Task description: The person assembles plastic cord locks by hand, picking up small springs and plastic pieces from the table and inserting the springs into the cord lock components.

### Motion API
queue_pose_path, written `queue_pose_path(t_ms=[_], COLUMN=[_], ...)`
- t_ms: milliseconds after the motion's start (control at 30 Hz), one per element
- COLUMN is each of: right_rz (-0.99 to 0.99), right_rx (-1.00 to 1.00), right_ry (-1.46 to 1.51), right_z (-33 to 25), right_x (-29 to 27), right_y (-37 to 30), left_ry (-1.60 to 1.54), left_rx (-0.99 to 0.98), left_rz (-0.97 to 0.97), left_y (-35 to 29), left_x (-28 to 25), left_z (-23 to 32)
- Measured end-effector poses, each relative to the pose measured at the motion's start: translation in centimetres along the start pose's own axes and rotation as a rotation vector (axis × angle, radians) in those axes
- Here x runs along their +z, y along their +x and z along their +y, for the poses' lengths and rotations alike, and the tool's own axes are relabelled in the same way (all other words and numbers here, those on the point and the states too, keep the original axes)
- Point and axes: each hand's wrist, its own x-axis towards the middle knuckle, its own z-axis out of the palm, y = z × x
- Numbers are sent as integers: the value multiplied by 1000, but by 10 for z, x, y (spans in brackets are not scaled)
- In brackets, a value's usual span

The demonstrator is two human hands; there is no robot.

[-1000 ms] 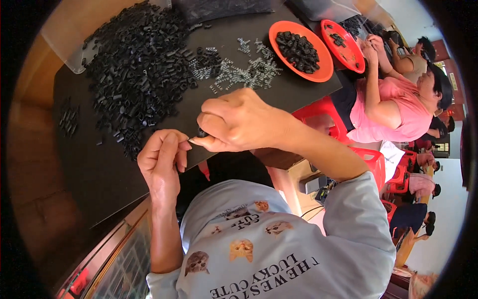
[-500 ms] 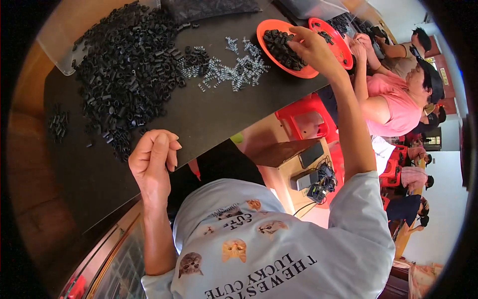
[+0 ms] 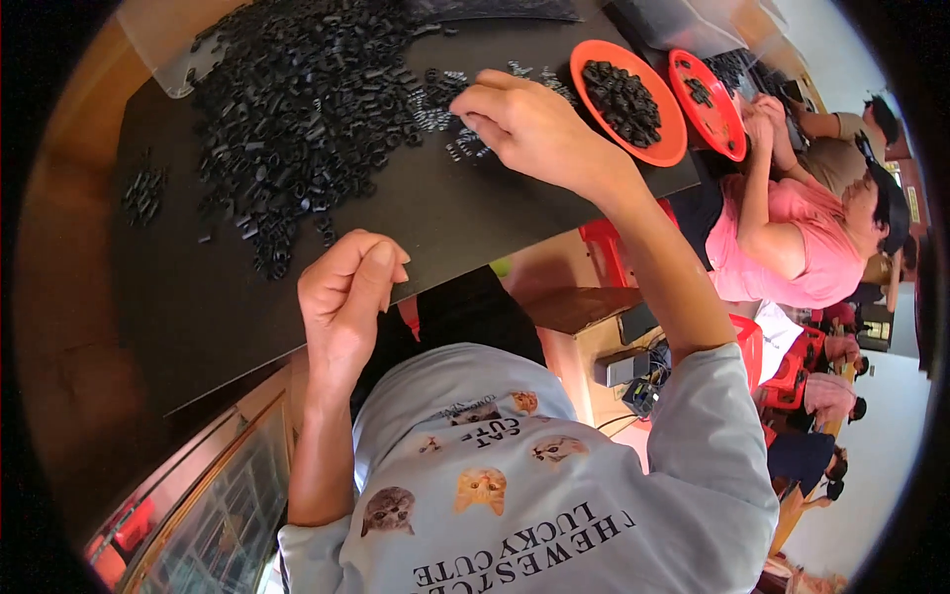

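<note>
My left hand [image 3: 346,287] is closed in a loose fist near the table's front edge, thumb pressed along the curled fingers. What it holds, if anything, is hidden. Over the loose metal springs [image 3: 465,147] hangs my right hand [image 3: 534,129], its fingertips bent together. I cannot make out whether a spring is between them. Left of the springs spreads a big heap of small black plastic parts [image 3: 297,119]. To the right, an orange-red bowl [image 3: 675,148] holds a pile of small black pieces [image 3: 621,104].
A second red tray [image 3: 727,139] with a few pieces stands beside the bowl. A small separate pile of black parts [image 3: 145,193] lies at the table's left. Clear plastic bins line the back. A co-worker in a pink shirt [image 3: 792,238] sits at the right.
My right hand has left the bowl and moved left to the springs. My left hand stays closed near the table edge. The whole view has shifted slightly.
</note>
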Motion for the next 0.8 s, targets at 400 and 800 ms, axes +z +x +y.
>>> queue_pose_path(t_ms=[400, 800], right_rz=[-9, -75], right_rx=[-120, -52], right_ry=[7, -67], right_z=[-14, -7], right_x=[15, 14], right_y=[17, 15], left_ry=[57, 80], left_rx=[6, 38], left_rz=[23, 9], left_y=[0, 0], left_x=[-1, -1], left_z=[-1, -3])
